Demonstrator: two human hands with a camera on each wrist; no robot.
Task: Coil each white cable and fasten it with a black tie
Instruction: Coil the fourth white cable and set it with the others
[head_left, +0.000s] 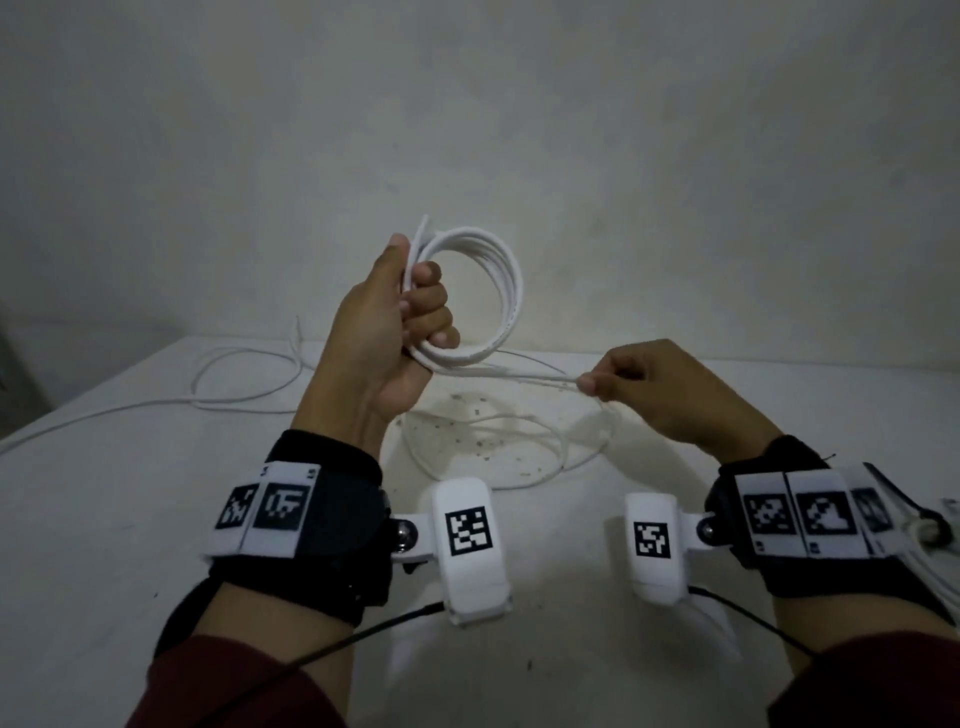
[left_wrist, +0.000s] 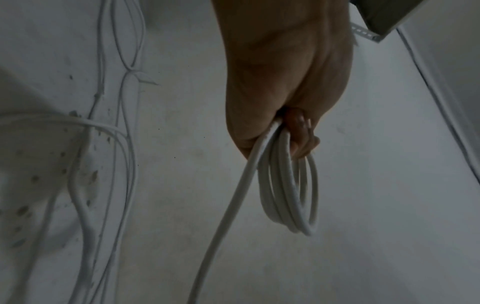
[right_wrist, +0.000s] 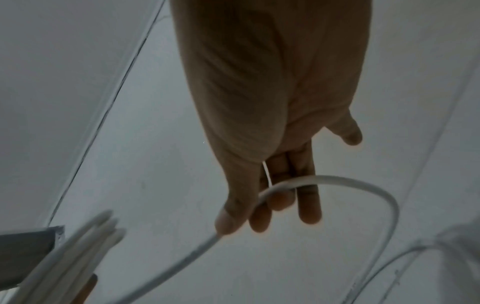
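My left hand (head_left: 410, 312) is raised above the table and grips a coil of white cable (head_left: 498, 280) made of several loops; the same coil (left_wrist: 288, 195) hangs from the fist (left_wrist: 285, 115) in the left wrist view. The free run of that cable (head_left: 524, 375) stretches rightward to my right hand (head_left: 618, 379), which pinches it between thumb and fingers. In the right wrist view the cable (right_wrist: 363, 185) curves under the fingers (right_wrist: 259, 205). A black tie (head_left: 904, 501) lies at the table's right edge.
The white table (head_left: 130, 493) carries another loose white cable (head_left: 244, 384) at the left and slack loops (head_left: 498, 447) over a stained patch in the middle. A pale wall (head_left: 519, 130) stands right behind. Wrist cameras sit below both hands.
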